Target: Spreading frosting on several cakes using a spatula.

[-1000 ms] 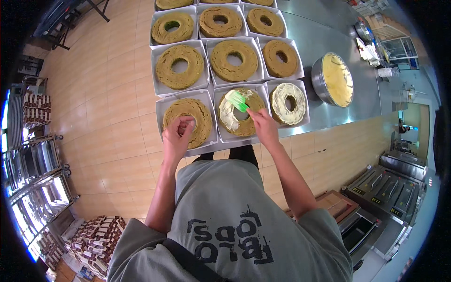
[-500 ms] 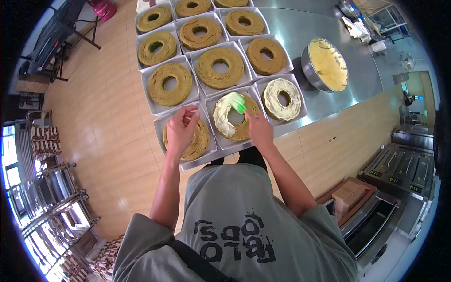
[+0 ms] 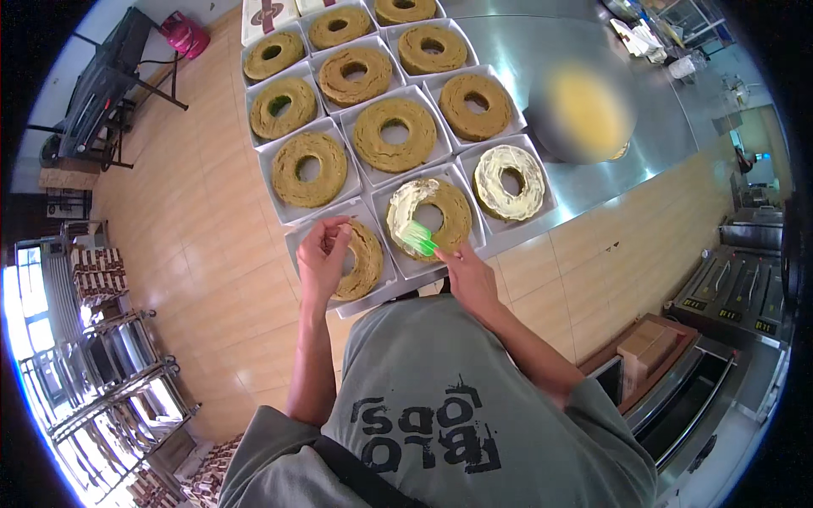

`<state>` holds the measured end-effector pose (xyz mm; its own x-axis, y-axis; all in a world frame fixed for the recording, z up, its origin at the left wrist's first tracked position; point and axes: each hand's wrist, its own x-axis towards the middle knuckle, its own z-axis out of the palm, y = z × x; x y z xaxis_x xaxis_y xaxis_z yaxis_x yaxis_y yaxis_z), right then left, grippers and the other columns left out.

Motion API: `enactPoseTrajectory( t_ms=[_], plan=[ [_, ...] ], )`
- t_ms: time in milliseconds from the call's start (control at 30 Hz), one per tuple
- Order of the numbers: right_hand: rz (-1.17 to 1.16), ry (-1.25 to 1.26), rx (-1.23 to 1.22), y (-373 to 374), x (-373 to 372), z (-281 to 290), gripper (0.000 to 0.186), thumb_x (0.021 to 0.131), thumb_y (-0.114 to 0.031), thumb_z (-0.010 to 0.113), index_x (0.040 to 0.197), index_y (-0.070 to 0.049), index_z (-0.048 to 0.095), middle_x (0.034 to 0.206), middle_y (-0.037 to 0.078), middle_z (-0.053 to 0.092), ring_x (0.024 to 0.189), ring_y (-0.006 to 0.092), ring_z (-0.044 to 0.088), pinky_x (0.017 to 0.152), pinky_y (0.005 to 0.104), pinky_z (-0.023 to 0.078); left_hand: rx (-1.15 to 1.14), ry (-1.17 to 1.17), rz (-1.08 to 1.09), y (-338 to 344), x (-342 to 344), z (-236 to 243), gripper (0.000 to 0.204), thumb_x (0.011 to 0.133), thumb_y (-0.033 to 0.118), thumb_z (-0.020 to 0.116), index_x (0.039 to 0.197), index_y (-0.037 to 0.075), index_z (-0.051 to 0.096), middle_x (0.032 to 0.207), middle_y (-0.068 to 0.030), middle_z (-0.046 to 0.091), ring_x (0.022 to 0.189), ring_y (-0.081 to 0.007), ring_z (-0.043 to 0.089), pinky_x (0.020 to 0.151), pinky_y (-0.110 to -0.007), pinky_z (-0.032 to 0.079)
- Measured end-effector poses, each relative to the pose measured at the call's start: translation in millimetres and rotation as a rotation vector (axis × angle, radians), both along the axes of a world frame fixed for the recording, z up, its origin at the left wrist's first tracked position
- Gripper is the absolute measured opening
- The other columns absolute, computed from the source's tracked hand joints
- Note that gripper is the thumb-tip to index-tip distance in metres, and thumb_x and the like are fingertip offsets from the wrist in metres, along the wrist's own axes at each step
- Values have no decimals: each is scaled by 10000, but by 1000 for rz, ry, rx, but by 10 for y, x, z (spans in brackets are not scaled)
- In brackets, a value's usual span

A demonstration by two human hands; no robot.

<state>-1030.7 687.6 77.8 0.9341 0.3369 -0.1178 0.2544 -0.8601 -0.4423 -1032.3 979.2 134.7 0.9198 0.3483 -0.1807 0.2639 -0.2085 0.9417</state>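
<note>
My right hand [image 3: 471, 278] is closed on a green brush [image 3: 418, 238], its bristles pressed on the left side of a brown ring cake [image 3: 457, 216]. Pale cream [image 3: 403, 210] coats that cake's left side and part of its top; the right side is bare. My left hand [image 3: 322, 264] hovers over a plain ring cake [image 3: 366, 264] at the near left. Its fingers are curled in toward the thumb, with nothing visible in them. To the right, a cream-covered ring cake [image 3: 489, 191] sits in its white box.
Several plain ring cakes [image 3: 395, 135] in open white boxes stand in rows toward the far side of the steel table [image 3: 508, 38]. A blurred metal bowl with yellow contents [image 3: 584, 106] is at the right. Ovens [image 3: 677, 406] stand at the lower right, racks [image 3: 110, 381] at the left.
The brush in my right hand has moved down from the cake's top to its lower left side. My left hand stays over the near-left cake. The view has shifted slightly.
</note>
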Motion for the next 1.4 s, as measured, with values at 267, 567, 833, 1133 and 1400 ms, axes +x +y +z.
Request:
enactPoseTrajectory(
  t_ms=[267, 567, 833, 1133, 1400],
  plan=[
    [11, 75, -18, 132, 252, 6, 388, 1043, -148, 531, 1396, -200, 684, 1060, 107, 637, 814, 329, 644, 686, 441, 512, -28, -38, 14, -44, 22, 47, 189, 985, 89, 715, 1152, 18, 768, 825, 4, 670, 680, -72, 519, 647, -202, 441],
    [-44, 196, 83, -61, 56, 25, 381, 1023, -132, 556, 1373, -165, 700, 1044, 106, 635, 875, 312, 647, 753, 418, 517, -47, 44, 23, -195, 24, -7, 194, 992, 99, 711, 1160, 23, 769, 848, -6, 697, 711, -70, 559, 665, -201, 460],
    [-206, -89, 455, -1162, 185, 882, 475, 953, 46, 582, 1404, -69, 676, 899, 55, 609, 736, 186, 533, 682, 301, 442, -43, 7, 41, -249, 93, -82, 198, 987, 108, 719, 1161, 26, 769, 854, -16, 713, 717, -84, 590, 680, -204, 480],
    [-364, -173, -226, -3340, 3046, 561, 236, 910, -171, 600, 1031, -17, 733, 967, 199, 761, 867, 447, 707, 770, 526, 555, 30, 90, 15, -1295, 500, -71, 205, 1007, 114, 688, 1176, 18, 754, 826, -18, 689, 698, -94, 571, 671, -213, 476],
    [-257, -25, -125, -3183, 3828, -82, 235, 891, -130, 591, 967, 4, 768, 835, 223, 737, 757, 442, 679, 692, 512, 543, -7, 268, 9, -2644, 1046, 142, 222, 1016, 103, 673, 1209, 17, 740, 849, -26, 691, 708, -88, 566, 671, -213, 477]
  ],
)
